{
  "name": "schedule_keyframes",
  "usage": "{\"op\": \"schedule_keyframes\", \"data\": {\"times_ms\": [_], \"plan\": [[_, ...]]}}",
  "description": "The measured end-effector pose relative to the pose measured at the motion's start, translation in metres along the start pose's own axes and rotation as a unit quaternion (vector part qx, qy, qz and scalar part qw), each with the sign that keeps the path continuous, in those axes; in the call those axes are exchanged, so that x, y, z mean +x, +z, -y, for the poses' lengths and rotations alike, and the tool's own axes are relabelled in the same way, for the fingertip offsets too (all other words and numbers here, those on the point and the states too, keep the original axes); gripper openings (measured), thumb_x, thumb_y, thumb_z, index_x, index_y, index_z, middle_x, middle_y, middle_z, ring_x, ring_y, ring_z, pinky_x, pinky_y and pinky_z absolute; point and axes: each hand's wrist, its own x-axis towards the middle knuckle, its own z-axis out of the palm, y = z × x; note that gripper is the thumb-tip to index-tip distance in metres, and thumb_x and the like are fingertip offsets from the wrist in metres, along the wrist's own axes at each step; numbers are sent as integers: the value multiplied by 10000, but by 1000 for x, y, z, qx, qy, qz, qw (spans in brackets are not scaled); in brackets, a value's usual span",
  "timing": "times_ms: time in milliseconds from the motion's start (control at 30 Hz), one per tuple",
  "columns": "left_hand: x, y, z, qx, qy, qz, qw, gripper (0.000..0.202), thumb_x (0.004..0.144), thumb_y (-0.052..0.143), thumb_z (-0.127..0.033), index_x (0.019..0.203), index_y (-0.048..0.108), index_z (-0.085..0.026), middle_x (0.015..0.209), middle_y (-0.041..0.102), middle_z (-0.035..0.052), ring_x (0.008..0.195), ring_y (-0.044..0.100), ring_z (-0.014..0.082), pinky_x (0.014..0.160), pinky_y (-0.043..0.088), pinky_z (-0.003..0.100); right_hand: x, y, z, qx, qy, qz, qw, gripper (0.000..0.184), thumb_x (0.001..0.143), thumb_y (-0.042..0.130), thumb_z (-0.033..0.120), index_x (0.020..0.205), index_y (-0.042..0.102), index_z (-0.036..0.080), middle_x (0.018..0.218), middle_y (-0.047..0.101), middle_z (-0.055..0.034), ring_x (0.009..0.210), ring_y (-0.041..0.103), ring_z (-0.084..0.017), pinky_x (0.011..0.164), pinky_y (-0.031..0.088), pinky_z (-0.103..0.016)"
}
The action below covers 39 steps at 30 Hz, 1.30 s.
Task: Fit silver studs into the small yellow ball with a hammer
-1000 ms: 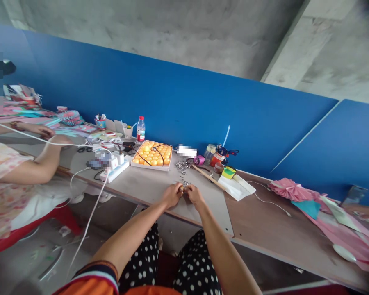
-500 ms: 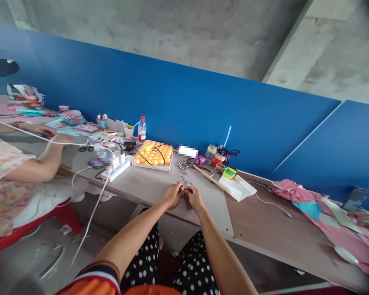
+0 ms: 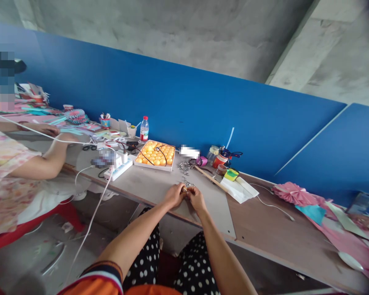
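My left hand and my right hand meet over the near part of the long table. Both are closed, fingertips pinched together on a small orange piece held between them. Just beyond the hands lies a scatter of small silver metal parts. Behind that stands a white box of orange balls with a black cord draped across it.
A person in a floral top sits at the left, one arm on the table. A white power strip, a water bottle, cups of tools, a wooden stick, white paper and pink paper crafts lie about. A blue partition backs the table.
My hands stay pinched on the small piece. The view has drifted slightly, so everything sits a little higher and to the right.
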Motion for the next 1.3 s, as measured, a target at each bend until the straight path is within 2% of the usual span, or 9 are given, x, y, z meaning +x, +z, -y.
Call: {"op": "schedule_keyframes", "data": {"times_ms": [200,467,600,667,733,833,933,1100,1300], "plan": [[0,0,-2,0,-8,4,1000,291,774,555,-307,1044,538,-200,909,635,57,875,571,212,725,420,281,-4,2,0,15,6,-28,999,286,663,536,374,854,595,171,745,630,-20,652,543,-152,628,436,-265],[1,0,-3,1,-24,7,1000,280,747,565,-283,1016,546,-207,908,631,52,886,567,214,740,418,285,-13,-1,6,62,-6,-118,991,301,683,495,384,871,554,157,733,590,-20,607,507,-137,592,416,-258],[1,-2,-4,3,-23,5,1000,250,750,548,-259,995,553,-210,890,635,40,877,567,203,740,422,279,-22,-6,10,18,-33,-157,987,275,731,458,388,866,549,166,723,575,-28,643,522,-155,623,432,-276],[2,-1,-4,2,-20,5,1000,238,750,540,-244,984,557,-205,885,641,35,870,568,195,741,423,270,-30,-12,11,-69,-107,-126,984,214,754,456,342,840,562,178,803,582,-47,737,539,-167,698,438,-288],[3,0,-3,0,-20,5,1000,231,756,527,-239,982,559,-202,885,643,36,862,569,190,744,422,269,-40,-19,14,-163,-164,-63,971,181,777,450,294,848,579,189,864,574,-51,776,541,-163,747,430,-290],[4,3,-1,-6,-19,1,1000,242,758,515,-232,997,553,-214,921,638,33,893,560,189,773,416,274,-56,-26,21,-292,-163,15,942,139,755,508,253,844,600,198,894,572,-56,811,552,-167,764,413,-276],[6,5,0,-8,-26,-3,1000,269,736,544,-228,1003,554,-204,918,638,46,885,562,199,764,418,281,-65,-25,26,-378,-134,54,915,107,757,530,241,808,618,209,871,593,-58,857,563,-187,768,392,-273],[5,4,-1,-2,-27,-7,1000,282,723,582,-246,1002,565,-204,900,641,39,863,571,189,760,424,273,-59,-20,21,-399,-109,61,908,160,797,453,185,775,609,210,819,625,-39,785,575,-162,703,382,-242],[1,4,1,0,-14,-12,1000,293,741,586,-284,1023,559,-209,896,642,42,867,575,199,762,431,280,-31,-21,13,-432,-75,29,898,251,853,366,223,809,613,213,857,638,-46,760,578,-164,640,369,-247]]}}
